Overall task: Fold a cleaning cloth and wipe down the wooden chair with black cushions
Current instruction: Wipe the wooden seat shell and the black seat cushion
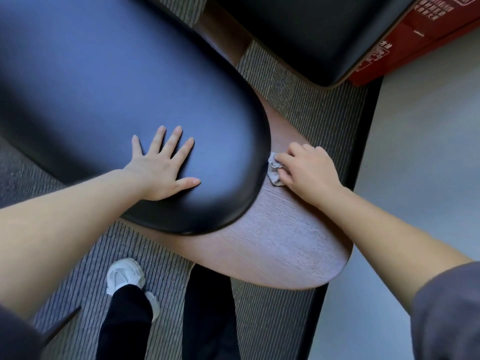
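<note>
Two black cushions: large cushion [117, 100] at ten o'clock, second cushion [311, 35] at one o'clock. One wooden panel [285, 242] at five o'clock. One grey cloth [274, 175] at three o'clock, near centre. Two hands: left hand [161, 167], right hand [309, 172]. One white shoe [124, 275] at seven o'clock. One red box [415, 42] at two o'clock.

Ribbed grey carpet [298, 100] spreads beyond the right fingers [293, 149]. Further right run a black border strip [367, 120] and pale smooth floor [428, 152], with a red printed box [415, 40] beyond.

red box [420, 45] bears white chinese print; too blurred to read
</note>
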{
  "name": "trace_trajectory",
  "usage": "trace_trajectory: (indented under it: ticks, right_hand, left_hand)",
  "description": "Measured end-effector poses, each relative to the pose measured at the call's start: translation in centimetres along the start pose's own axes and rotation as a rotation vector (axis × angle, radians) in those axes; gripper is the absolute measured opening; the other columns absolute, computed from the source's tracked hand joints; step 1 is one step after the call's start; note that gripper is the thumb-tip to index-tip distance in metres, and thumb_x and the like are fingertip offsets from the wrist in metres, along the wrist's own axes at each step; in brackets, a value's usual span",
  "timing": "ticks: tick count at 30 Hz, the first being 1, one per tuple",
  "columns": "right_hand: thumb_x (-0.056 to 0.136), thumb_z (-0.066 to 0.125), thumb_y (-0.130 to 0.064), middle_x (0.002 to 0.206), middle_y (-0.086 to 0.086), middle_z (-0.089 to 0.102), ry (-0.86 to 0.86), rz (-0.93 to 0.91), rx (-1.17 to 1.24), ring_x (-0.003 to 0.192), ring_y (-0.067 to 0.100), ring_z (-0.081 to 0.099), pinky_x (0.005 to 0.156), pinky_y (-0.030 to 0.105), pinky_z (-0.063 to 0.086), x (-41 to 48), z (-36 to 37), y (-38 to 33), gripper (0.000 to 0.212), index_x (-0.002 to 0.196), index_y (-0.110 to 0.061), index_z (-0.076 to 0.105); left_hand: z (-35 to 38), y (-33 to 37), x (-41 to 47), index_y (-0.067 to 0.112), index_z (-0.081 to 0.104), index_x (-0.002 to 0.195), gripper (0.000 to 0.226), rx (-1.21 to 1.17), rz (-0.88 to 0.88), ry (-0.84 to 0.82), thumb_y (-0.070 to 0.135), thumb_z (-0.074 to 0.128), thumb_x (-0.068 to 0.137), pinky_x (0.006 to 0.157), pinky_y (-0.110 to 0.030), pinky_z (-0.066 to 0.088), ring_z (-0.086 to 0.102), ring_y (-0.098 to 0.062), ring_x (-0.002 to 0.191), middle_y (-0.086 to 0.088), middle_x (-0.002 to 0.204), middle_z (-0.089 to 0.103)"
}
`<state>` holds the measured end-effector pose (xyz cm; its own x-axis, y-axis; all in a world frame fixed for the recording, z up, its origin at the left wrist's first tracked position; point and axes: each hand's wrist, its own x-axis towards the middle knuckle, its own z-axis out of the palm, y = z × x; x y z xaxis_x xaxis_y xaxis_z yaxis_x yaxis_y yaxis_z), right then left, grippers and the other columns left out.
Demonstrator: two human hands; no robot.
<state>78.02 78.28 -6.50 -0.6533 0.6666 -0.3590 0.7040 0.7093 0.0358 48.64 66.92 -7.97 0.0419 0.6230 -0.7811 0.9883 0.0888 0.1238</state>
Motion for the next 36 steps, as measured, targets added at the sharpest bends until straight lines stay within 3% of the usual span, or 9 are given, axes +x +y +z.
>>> trace_trajectory:
  ticks: [6,10,13,16,21,27,36]
  right_hand:
    - [0.087,0.042,-0.030,0.077,0.004,0.055,0.065,0.052,-0.099,0.062,0.027,0.053,0.076,0.042,0.031,-2.0,0.4,-2.6,0.028,0.086,-0.014,0.065]
    - [0.087,0.039,-0.038,0.083,0.003,0.055,-0.033,0.072,0.059,0.070,0.028,0.060,0.061,0.034,0.033,-2.4,-0.2,-3.2,0.033,0.102,-0.020,0.063]
    - [0.088,0.059,-0.034,0.088,0.002,0.054,-0.026,0.108,0.228,0.074,0.028,0.058,0.056,0.029,0.031,-3.6,-0.3,-3.9,0.022,0.108,-0.024,0.063]
    - [0.085,0.067,-0.031,0.092,0.002,0.057,0.011,0.149,0.282,0.077,0.027,0.058,0.058,0.028,0.033,-4.7,-0.1,-4.8,0.026,0.109,-0.023,0.069]
    - [0.090,0.060,-0.028,0.095,0.004,0.057,0.004,0.158,0.266,0.075,0.030,0.059,0.058,0.036,0.048,-5.6,-0.1,-6.7,0.022,0.106,-0.017,0.071]
    - [0.087,0.066,-0.020,0.097,0.005,0.063,0.076,0.292,0.331,0.080,0.034,0.063,0.061,0.036,0.045,-7.8,0.0,-11.7,0.018,0.102,-0.011,0.072]
    - [0.084,0.069,-0.013,0.092,0.004,0.064,0.196,0.351,0.426,0.069,0.033,0.064,0.054,0.036,0.050,-10.0,1.4,-21.3,0.011,0.094,-0.010,0.073]
  left_hand:
    - [0.4,-0.5,-0.9,0.031,-0.020,0.152,0.089,0.008,0.002,0.009,0.078,0.014,0.085,0.113,-0.069,-0.001,-0.023,-0.029,0.147,0.000,0.160,-0.028]
    - [0.8,-1.1,-1.4,0.032,-0.019,0.152,0.088,0.010,0.017,0.013,0.078,0.016,0.086,0.112,-0.070,0.000,-0.023,-0.028,0.148,0.001,0.160,-0.027]
    - [1.4,-1.7,-2.0,0.033,-0.019,0.152,0.086,0.014,0.025,0.018,0.077,0.017,0.087,0.113,-0.070,0.000,-0.023,-0.028,0.148,0.002,0.160,-0.027]
    - [1.9,-2.4,-2.6,0.032,-0.018,0.153,0.086,0.020,0.040,0.038,0.076,0.018,0.087,0.113,-0.069,0.000,-0.023,-0.027,0.148,0.002,0.160,-0.026]
    - [2.6,-3.7,-3.2,0.034,-0.018,0.153,0.085,0.042,0.074,0.057,0.075,0.018,0.088,0.113,-0.068,-0.002,-0.023,-0.027,0.148,0.003,0.160,-0.026]
    - [3.4,-5.5,-4.4,0.034,-0.019,0.152,0.082,0.070,0.117,0.074,0.072,0.021,0.091,0.115,-0.067,-0.002,-0.024,-0.029,0.147,0.001,0.160,-0.027]
    - [4.7,-9.8,-5.8,0.037,-0.019,0.152,0.082,0.168,0.164,0.144,0.075,0.013,0.087,0.120,-0.056,-0.002,-0.020,-0.041,0.146,-0.008,0.160,-0.025]
